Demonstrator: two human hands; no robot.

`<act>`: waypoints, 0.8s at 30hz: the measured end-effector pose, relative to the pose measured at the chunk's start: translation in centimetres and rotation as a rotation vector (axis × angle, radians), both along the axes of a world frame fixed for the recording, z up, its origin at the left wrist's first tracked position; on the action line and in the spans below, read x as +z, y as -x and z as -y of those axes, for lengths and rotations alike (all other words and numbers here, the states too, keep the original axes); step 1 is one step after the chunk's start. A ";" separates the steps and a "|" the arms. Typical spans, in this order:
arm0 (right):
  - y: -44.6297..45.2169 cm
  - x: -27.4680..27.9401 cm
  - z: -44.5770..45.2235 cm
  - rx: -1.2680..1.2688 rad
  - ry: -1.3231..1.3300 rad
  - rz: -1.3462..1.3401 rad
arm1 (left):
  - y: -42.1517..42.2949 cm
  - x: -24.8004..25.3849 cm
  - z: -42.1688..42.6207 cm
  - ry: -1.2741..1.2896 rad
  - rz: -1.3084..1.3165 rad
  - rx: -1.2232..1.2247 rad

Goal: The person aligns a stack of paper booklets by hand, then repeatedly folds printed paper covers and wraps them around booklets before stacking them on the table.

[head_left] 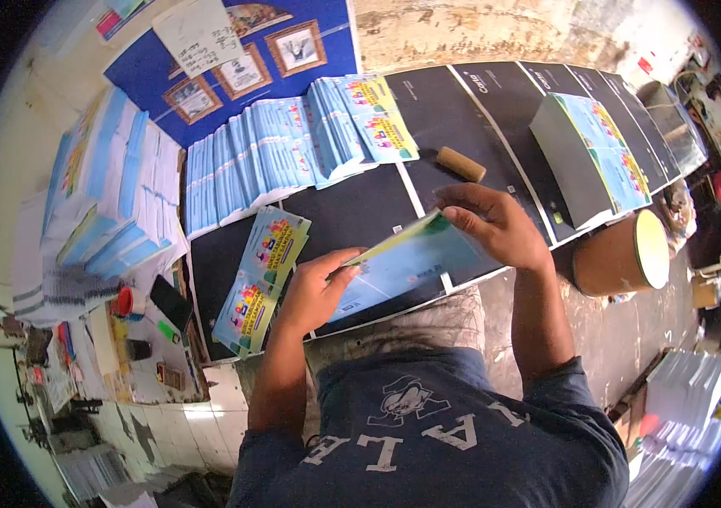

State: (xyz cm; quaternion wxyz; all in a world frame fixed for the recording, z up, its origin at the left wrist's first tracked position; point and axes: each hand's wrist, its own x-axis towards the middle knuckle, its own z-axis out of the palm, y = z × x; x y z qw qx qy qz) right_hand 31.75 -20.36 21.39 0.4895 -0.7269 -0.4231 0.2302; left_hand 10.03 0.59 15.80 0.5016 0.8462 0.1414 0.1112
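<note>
A printed sheet, light blue with a yellow-green edge, is held up tilted in front of my chest. My left hand pinches its left end between thumb and fingers. At the far right corner my right hand grips it, thumb on top. Whether it is one sheet or a few, I cannot tell. Just left of my left hand, colourful printed covers lie on the black table. Beyond my right hand lies a short brown roll.
Behind the covers, a long row of overlapping blue booklets runs along the table. A tall stack of printed sheets stands at right, above a brown cylindrical container. More booklets are piled at left, near a phone.
</note>
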 end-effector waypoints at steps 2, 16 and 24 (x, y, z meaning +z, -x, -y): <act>-0.1 0.1 0.5 0.020 -0.052 -0.106 | 0.1 -0.2 0.3 0.023 -0.012 0.050; 2.9 2.4 0.9 -0.049 -0.088 -0.011 | -0.8 3.5 3.8 -0.167 0.152 0.104; 2.9 1.6 0.7 -0.054 -0.147 0.077 | -0.6 3.3 3.8 -0.177 0.180 0.095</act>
